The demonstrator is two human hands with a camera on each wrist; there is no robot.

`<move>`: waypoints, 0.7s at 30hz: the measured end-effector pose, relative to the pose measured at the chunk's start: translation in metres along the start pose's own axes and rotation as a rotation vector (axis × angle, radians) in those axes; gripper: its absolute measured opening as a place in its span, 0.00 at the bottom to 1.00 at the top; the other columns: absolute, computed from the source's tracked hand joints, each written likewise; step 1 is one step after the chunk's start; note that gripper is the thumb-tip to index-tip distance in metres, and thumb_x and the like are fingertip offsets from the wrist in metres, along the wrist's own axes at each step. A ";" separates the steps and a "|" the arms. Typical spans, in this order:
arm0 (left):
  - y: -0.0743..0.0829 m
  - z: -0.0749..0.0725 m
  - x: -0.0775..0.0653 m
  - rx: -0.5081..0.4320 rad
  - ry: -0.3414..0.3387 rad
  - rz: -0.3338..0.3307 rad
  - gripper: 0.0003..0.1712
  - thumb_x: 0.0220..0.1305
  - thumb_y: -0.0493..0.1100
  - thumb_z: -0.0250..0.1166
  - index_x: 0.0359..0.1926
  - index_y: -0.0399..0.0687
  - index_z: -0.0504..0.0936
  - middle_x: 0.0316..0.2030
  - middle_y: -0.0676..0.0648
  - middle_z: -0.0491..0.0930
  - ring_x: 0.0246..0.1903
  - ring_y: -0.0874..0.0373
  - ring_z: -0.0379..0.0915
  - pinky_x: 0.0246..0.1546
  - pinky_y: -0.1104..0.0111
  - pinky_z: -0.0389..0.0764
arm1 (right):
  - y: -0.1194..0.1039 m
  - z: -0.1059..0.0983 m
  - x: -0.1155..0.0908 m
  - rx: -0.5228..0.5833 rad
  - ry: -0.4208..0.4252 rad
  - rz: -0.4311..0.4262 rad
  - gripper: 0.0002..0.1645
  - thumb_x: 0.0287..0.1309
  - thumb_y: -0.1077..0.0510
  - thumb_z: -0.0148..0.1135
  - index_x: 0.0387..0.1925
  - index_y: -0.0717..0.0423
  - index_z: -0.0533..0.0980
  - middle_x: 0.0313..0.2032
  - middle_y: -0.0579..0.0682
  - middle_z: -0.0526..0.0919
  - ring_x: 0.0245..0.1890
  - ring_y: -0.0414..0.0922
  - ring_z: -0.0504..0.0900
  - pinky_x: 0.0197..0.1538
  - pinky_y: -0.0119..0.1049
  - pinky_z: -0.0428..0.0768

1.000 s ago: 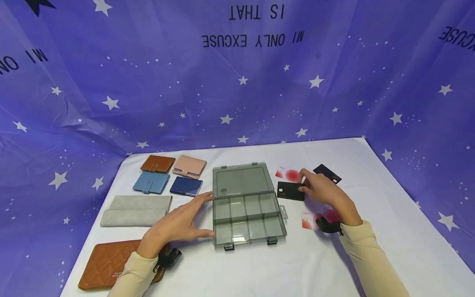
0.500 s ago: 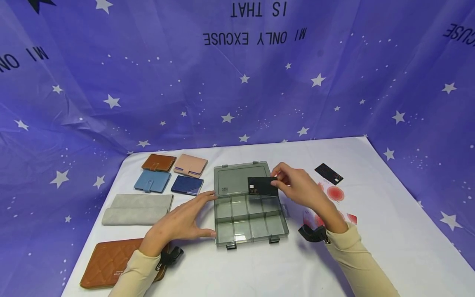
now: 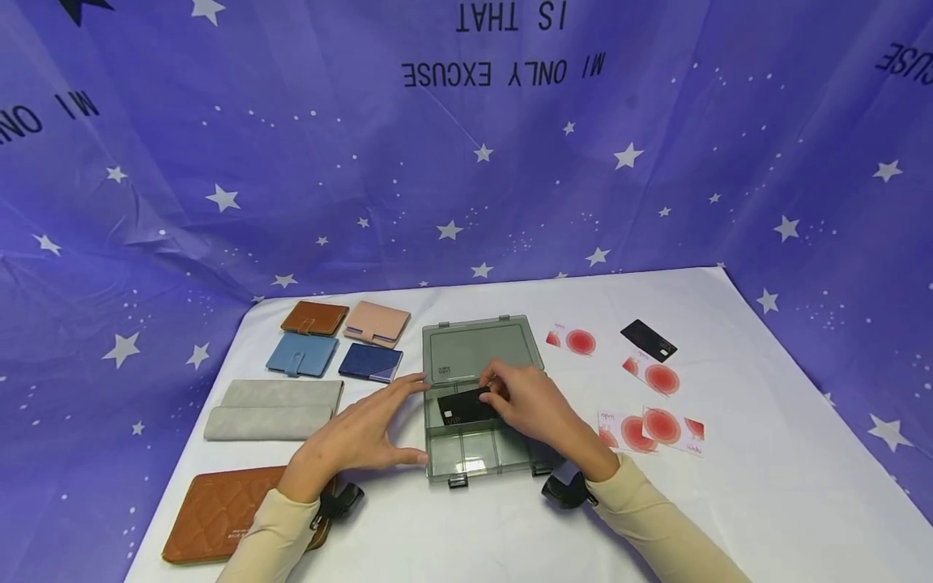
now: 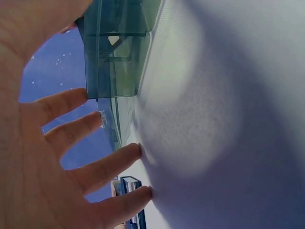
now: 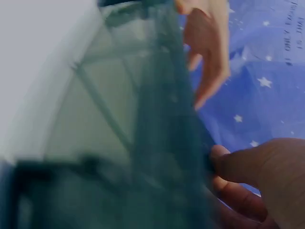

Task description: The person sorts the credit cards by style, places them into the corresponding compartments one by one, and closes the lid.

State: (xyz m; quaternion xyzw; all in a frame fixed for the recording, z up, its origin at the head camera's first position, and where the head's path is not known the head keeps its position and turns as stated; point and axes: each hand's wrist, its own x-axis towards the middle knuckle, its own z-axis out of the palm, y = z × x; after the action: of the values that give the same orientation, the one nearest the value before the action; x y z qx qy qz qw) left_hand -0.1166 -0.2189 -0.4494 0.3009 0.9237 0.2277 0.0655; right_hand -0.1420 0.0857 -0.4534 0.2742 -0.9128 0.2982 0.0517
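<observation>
In the head view, a see-through grey-green compartment box (image 3: pixel 479 350) lies with its lid folded back. My right hand (image 3: pixel 535 409) pinches a black VIP card (image 3: pixel 461 407) by its right end, above the back row of compartments. Spread around the box's left side is my left hand (image 3: pixel 357 437), its index fingertip and thumb tip at the box's edge. The left wrist view has the left hand (image 4: pixel 52 157) with its fingers extended beside the box wall (image 4: pixel 116 76). Blur covers much of the right wrist view, where the right thumb and fingers (image 5: pixel 248 162) meet at the dark card.
Right of the box lie another black card (image 3: pixel 649 340) and several red-and-white cards (image 3: pixel 581 342). To the left are brown (image 3: pixel 313 318), pink (image 3: pixel 377 322), light blue (image 3: pixel 302 355) and navy (image 3: pixel 370 362) small wallets, a grey wallet (image 3: pixel 273 410) and a quilted brown wallet (image 3: pixel 211 514).
My right hand has carried the black VIP card from the cards on the right, leftward over the lid, then down over the compartments. The left hand has stayed at the box.
</observation>
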 end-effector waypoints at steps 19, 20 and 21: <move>-0.001 0.001 0.001 -0.008 -0.006 -0.014 0.63 0.53 0.73 0.81 0.82 0.53 0.65 0.83 0.46 0.61 0.78 0.42 0.64 0.73 0.44 0.71 | -0.010 0.006 -0.008 -0.233 -0.195 -0.045 0.24 0.80 0.39 0.57 0.62 0.48 0.85 0.55 0.49 0.90 0.57 0.51 0.88 0.54 0.55 0.87; -0.001 0.001 0.001 -0.008 -0.006 -0.015 0.63 0.53 0.73 0.81 0.82 0.53 0.65 0.83 0.47 0.61 0.78 0.42 0.64 0.73 0.44 0.71 | -0.008 0.002 -0.008 -0.222 -0.194 -0.044 0.24 0.80 0.39 0.57 0.61 0.47 0.85 0.55 0.48 0.90 0.56 0.51 0.88 0.54 0.54 0.87; 0.000 0.001 0.001 -0.006 -0.006 -0.015 0.63 0.53 0.73 0.80 0.82 0.53 0.65 0.83 0.47 0.61 0.78 0.42 0.64 0.73 0.44 0.71 | -0.005 -0.003 -0.007 -0.204 -0.193 -0.037 0.23 0.80 0.39 0.57 0.60 0.47 0.86 0.54 0.46 0.90 0.56 0.49 0.88 0.54 0.54 0.87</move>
State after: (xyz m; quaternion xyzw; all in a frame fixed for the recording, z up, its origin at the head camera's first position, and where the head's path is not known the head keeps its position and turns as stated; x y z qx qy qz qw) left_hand -0.1174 -0.2183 -0.4503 0.2943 0.9251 0.2292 0.0710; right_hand -0.1332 0.0871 -0.4505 0.3118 -0.9339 0.1751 -0.0035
